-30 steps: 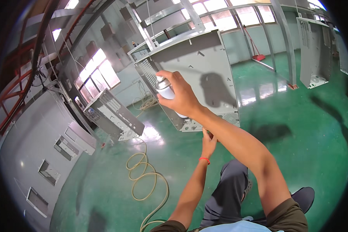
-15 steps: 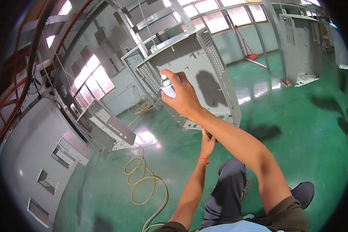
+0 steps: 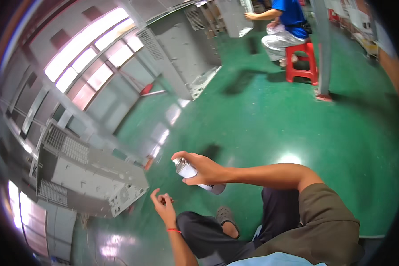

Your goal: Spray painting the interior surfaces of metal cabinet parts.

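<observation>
My right hand (image 3: 203, 168) is closed around a white spray can (image 3: 187, 170). Its index finger rests on the nozzle, and the can's lower end shows below the palm. Lower and to the left, my left hand (image 3: 165, 209) is near my knee, with a red band at the wrist. Its index finger sticks up while the other fingers curl in; what they hold, if anything, is too small to name. Nearest to that hand is a grey sheet-metal cabinet (image 3: 91, 170) with perforated vent panels, standing apart from both hands.
Another grey cabinet (image 3: 177, 48) stands farther back. At the upper right a person in a blue shirt (image 3: 289, 17) sits on a red plastic stool (image 3: 302, 62), one hand on a grey panel (image 3: 235, 17). A grey post (image 3: 322, 48) rises beside the stool. The floor is green.
My view has swung to the right, bringing the seated person into sight. The spray can, still in my right hand, is now away from the cabinet. My left hand has left the cabinet's lower edge.
</observation>
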A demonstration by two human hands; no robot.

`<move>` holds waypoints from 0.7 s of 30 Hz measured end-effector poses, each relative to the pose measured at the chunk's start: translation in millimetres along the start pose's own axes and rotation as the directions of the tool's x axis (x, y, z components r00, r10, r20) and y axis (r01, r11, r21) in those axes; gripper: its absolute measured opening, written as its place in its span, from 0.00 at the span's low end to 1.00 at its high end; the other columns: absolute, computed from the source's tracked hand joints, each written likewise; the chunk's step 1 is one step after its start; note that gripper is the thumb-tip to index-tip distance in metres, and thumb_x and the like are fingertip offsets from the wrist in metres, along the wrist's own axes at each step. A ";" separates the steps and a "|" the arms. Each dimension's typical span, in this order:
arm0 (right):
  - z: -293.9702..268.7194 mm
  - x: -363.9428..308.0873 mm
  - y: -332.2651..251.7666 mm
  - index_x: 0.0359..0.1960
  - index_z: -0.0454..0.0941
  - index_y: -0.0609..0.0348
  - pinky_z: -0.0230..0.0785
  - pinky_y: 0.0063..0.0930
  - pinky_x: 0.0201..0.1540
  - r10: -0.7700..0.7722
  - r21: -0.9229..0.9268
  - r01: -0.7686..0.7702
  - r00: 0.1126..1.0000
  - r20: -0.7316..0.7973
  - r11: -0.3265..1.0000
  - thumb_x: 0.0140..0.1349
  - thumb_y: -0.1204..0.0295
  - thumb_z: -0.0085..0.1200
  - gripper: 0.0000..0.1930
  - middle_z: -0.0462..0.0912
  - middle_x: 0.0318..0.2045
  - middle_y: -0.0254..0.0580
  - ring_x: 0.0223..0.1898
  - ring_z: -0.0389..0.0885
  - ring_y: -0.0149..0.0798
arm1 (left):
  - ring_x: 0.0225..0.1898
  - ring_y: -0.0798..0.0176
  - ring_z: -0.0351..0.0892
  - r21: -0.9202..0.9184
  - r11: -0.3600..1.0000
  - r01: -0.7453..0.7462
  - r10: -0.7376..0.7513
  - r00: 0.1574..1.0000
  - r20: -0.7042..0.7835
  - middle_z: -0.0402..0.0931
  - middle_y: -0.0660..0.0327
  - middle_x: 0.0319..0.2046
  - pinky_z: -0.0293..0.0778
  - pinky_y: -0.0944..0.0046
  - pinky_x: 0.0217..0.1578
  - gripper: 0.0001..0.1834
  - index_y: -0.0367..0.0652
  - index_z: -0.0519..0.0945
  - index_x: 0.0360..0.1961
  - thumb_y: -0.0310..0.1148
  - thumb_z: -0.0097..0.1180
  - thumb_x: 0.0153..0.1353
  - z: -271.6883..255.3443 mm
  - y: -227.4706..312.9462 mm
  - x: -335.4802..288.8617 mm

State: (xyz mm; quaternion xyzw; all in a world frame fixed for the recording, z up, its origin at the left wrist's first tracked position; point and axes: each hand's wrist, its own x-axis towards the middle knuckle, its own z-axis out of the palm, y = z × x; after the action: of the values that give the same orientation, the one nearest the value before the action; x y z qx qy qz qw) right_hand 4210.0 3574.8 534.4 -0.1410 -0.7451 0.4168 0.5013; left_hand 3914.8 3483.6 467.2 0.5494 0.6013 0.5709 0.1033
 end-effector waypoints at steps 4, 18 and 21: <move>-41.2 -11.8 46.5 0.73 0.61 0.43 0.76 0.41 0.44 0.280 0.195 -0.245 0.943 -0.182 0.950 0.60 0.70 0.68 0.40 0.79 0.37 0.43 0.36 0.80 0.41 | 0.28 0.67 0.78 0.254 0.960 -0.121 -0.058 0.799 0.598 0.77 0.60 0.25 0.76 0.63 0.34 0.15 0.42 0.78 0.58 0.30 0.61 0.73 72.1 8.3 68.9; -96.2 5.7 78.0 0.74 0.57 0.48 0.82 0.39 0.39 0.622 0.714 -0.213 0.686 -0.377 0.667 0.63 0.71 0.71 0.42 0.78 0.49 0.44 0.42 0.82 0.36 | 0.36 0.67 0.86 0.765 0.635 -0.107 -0.761 0.080 0.644 0.88 0.61 0.34 0.78 0.62 0.37 0.22 0.49 0.79 0.62 0.45 0.64 0.72 162.1 -134.8 122.0; -103.1 13.3 74.4 0.76 0.55 0.47 0.83 0.38 0.38 0.619 0.720 -0.219 0.701 -0.353 0.659 0.65 0.68 0.71 0.43 0.77 0.50 0.45 0.41 0.82 0.35 | 0.34 0.69 0.85 0.654 0.755 0.045 -0.650 0.186 0.737 0.87 0.63 0.34 0.78 0.65 0.37 0.24 0.44 0.77 0.64 0.43 0.63 0.73 165.7 -125.4 128.1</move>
State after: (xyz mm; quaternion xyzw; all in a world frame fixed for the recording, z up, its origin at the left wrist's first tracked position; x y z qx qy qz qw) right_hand 4277.6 3678.2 501.6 -0.2608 -0.3167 0.6868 0.6000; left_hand 3923.2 3710.3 377.1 0.6193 0.6531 -0.0887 0.4267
